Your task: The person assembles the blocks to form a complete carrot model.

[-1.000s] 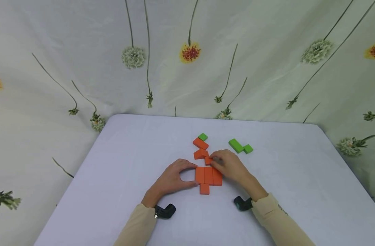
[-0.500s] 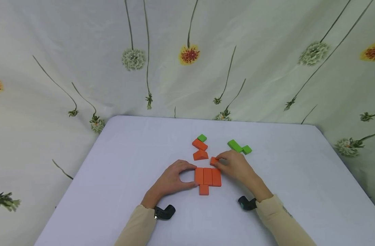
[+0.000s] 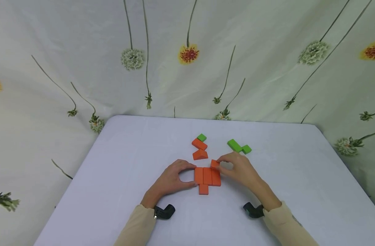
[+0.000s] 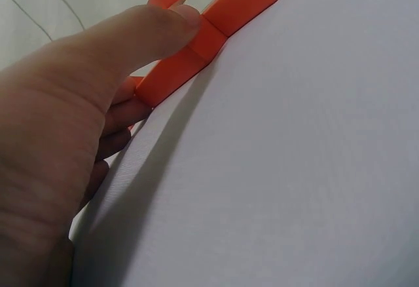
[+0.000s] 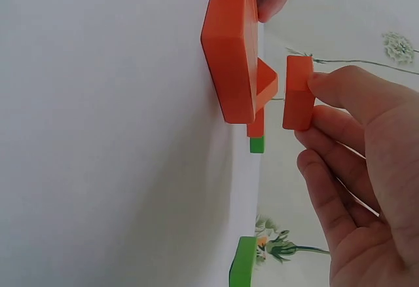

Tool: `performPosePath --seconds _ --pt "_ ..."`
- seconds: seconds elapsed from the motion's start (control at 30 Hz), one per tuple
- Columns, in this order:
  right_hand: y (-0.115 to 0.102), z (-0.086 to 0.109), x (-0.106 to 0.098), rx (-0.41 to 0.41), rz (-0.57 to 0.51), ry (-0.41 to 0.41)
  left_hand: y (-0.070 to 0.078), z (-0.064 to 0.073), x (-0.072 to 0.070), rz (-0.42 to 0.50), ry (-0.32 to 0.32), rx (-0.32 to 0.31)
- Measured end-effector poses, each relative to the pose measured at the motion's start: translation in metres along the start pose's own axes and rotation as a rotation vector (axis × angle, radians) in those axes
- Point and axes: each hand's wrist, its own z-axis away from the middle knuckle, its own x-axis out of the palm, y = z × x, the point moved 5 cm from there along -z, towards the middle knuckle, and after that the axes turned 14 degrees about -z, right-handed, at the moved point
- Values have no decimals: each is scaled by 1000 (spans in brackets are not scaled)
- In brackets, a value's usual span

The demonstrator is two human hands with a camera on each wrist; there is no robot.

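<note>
Three long orange blocks (image 3: 207, 177) lie side by side on the table, with a small orange block (image 3: 203, 189) against their near side. My left hand (image 3: 172, 178) grips the left end of this row, thumb at the near corner and fingers at the far one. In the left wrist view, the thumb (image 4: 163, 31) presses against the orange blocks. My right hand (image 3: 241, 171) pinches another small orange block (image 5: 299, 94) between thumb and fingers. That block is raised off the table and overlaps the far right corner of the row in the head view.
Beyond the row lie an orange wedge-like block (image 3: 200, 155), an orange rectangular block (image 3: 199, 144) and a small green block (image 3: 201, 137). Farther right, a long green block (image 3: 234, 145) touches a green cube (image 3: 246, 149). A flower-print cloth (image 3: 162, 75) hangs behind the white table (image 3: 138, 147).
My right hand has drawn the small orange block away from beside the wedge-like block, rightward and then slightly nearer to the row's right end. My left hand has stayed in place.
</note>
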Motion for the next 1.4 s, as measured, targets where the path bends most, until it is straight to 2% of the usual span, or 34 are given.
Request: performPosePath --seconds 0.23,0.43,0.77,1.0,1.4 --pt "-8 14 -2 -22 -30 -20 0 1 0 3 1 1" --pt "-10 25 4 -27 -69 -94 0 0 0 2 8 10" --pt "-13 39 15 -91 -95 -205 -1 0 0 -3 16 21" --pt "-15 44 21 -99 -86 -244 -1 0 0 -5 18 24" --pt "-16 43 25 -123 -35 -263 -2 0 1 -11 22 32"
